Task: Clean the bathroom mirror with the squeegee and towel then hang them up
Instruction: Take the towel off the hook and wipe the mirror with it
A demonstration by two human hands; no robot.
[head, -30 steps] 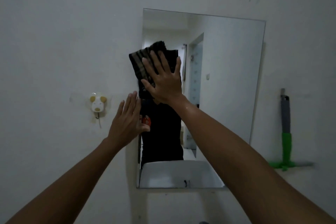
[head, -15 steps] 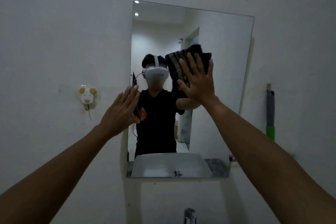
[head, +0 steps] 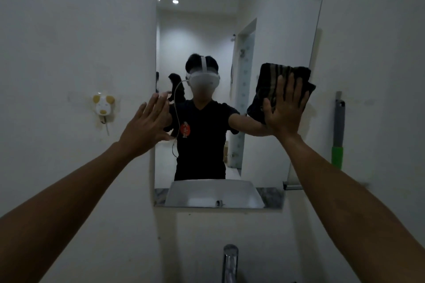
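A rectangular mirror [head: 271, 30] hangs on the white wall above the sink. My right hand [head: 284, 108] presses a dark striped towel [head: 271, 78] flat against the glass near the mirror's right edge, fingers spread. My left hand [head: 147, 126] rests flat and open on the mirror's left edge, holding nothing. The squeegee [head: 338, 131], with a grey and green handle, hangs on the wall right of the mirror; my right forearm hides its blade.
A small dog-shaped wall hook [head: 103, 105] sits left of the mirror. A chrome tap [head: 230, 259] rises at the bottom centre. The mirror reflects a person with a headset and the white sink.
My right hand has slid the towel from the mirror's upper left across to its right edge. The view has shifted lower and closer; my left hand stays on the left edge.
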